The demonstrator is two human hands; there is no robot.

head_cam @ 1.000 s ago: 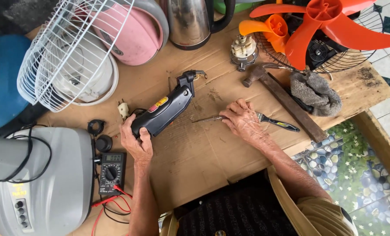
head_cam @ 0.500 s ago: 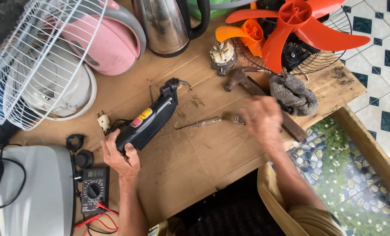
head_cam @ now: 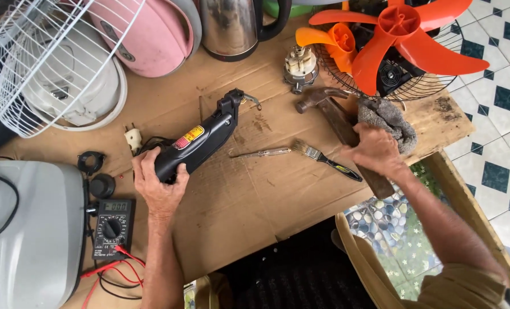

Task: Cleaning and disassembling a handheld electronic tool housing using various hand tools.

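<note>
My left hand [head_cam: 159, 186] grips the handle end of a black power tool [head_cam: 200, 140] with a yellow and red label, lying on the cardboard-covered table [head_cam: 249, 200]. My right hand [head_cam: 375, 151] rests over the wooden handle of a hammer [head_cam: 338, 117], beside a grey rag [head_cam: 387, 119]; whether its fingers close on the handle I cannot tell. A small paintbrush [head_cam: 323, 160] and a clear-handled screwdriver [head_cam: 260, 153] lie between the two hands.
A digital multimeter [head_cam: 113, 227] with red and black leads sits near the left edge beside a grey appliance [head_cam: 29, 229]. At the back stand a white fan grille [head_cam: 43, 57], a pink cooker [head_cam: 149, 34], a steel kettle [head_cam: 229, 26], a small motor [head_cam: 300, 66] and an orange fan blade [head_cam: 403, 34].
My right hand has left the screwdriver and paintbrush and moved right onto the hammer handle. The left hand stays on the power tool. The camera view has shifted.
</note>
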